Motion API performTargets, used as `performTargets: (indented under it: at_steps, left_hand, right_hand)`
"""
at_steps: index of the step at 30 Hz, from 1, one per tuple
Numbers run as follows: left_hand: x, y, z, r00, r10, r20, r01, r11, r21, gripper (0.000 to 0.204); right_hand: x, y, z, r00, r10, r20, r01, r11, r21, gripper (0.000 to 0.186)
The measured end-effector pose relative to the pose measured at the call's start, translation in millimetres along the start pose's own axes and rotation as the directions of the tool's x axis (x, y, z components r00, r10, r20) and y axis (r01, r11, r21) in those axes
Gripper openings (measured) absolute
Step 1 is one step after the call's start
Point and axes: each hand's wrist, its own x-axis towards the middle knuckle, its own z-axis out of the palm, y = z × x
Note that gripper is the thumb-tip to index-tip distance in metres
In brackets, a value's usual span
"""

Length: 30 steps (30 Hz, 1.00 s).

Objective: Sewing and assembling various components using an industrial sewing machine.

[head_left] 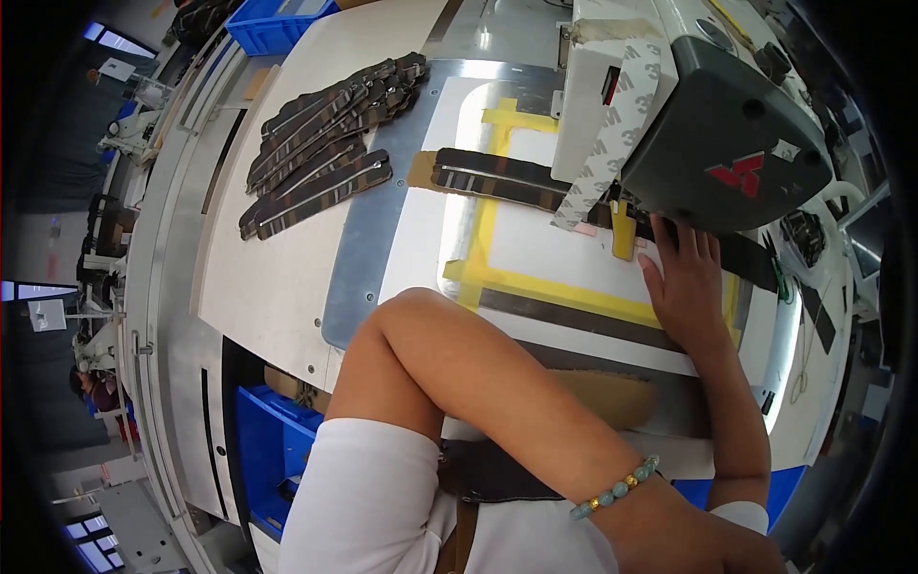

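Note:
My right hand (687, 282) lies with fingers stretched out and slightly apart at a dark patterned fabric strip (502, 177), under the grey head of a sewing machine (727, 134). Its fingertips are partly hidden by the machine. Next to the fingers is a yellow tab (622, 234). The strip has a zipper-like line along it and runs across a white plate framed in yellow tape (564, 290). My left arm is bent, its forearm crossing toward the lower right, with a beaded bracelet at the wrist. Of my left hand (693, 526) only the back shows; its fingers are hidden.
A fanned pile of similar strips (330, 124) lies on the table at the left. Green-handled scissors (778, 273) rest at the right. A tan rounded piece (602, 397) lies at the near edge. Blue crates (273, 29) stand at the far left and below the table.

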Motion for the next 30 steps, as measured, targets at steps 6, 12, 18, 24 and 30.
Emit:
performTargets:
  at_steps: [6, 12, 18, 24, 30]
  left_hand:
    - [-37.0, 14.6, -16.2, 0.960, -0.278, -0.027, 0.273, 0.916, 0.294, 0.050]
    - [-105.0, 65.4, -38.7, 0.880, -0.187, -0.437, 0.458, 0.091, 0.884, 0.025]
    - [-116.6, 93.6, -16.2, 0.887, -0.015, -0.461, 0.461, -0.015, 0.888, 0.025]
    - [-96.1, 98.6, 2.4, 0.996, -0.007, -0.089, 0.080, -0.367, 0.927, 0.028]
    - [-109.0, 101.7, -10.7, 0.960, -0.125, -0.251, 0.124, -0.613, 0.780, 0.030]
  right_hand:
    - [-1.1, -2.0, -0.6, 0.999, -0.015, -0.047, 0.017, 0.999, 0.051, 0.054]
    - [-2.2, -2.1, 0.4, 0.995, 0.021, -0.094, -0.016, 0.998, 0.060, 0.053]
    - [-3.5, -4.5, -0.9, 0.997, 0.010, -0.082, -0.004, 0.997, 0.071, 0.054]
    - [-3.3, -4.2, -1.7, 0.997, 0.019, -0.078, -0.013, 0.997, 0.078, 0.055]
    - [-5.8, -5.4, -1.6, 0.997, 0.016, -0.077, -0.010, 0.997, 0.077, 0.057]
